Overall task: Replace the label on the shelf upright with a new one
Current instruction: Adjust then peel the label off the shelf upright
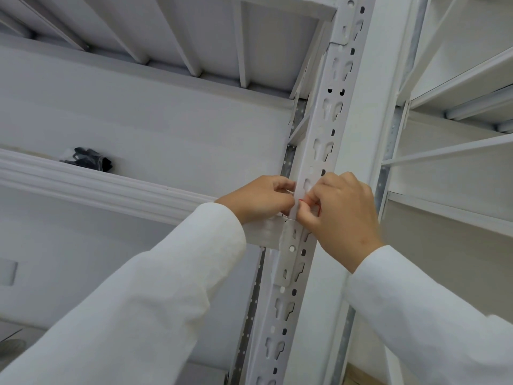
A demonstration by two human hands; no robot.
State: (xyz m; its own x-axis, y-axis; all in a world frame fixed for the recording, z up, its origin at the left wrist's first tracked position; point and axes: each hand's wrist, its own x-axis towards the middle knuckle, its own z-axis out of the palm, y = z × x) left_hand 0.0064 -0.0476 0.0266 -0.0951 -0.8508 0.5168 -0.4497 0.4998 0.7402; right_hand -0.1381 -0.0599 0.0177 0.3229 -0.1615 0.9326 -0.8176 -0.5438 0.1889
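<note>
A white slotted shelf upright [327, 129] runs from top right down to the bottom centre. A pale label [298, 194] lies across the upright at hand height, mostly covered by fingers. My left hand [261, 200] pinches the label's left end at the upright's left edge. My right hand [341, 215] has curled fingers pinching the label's right part against the upright's face. Both arms wear white sleeves.
A white shelf beam [105, 187] meets the upright from the left, just under my left hand. A black bagged item [88, 159] lies on that shelf. Another shelf deck [166, 31] is overhead. A second rack [458, 151] stands to the right.
</note>
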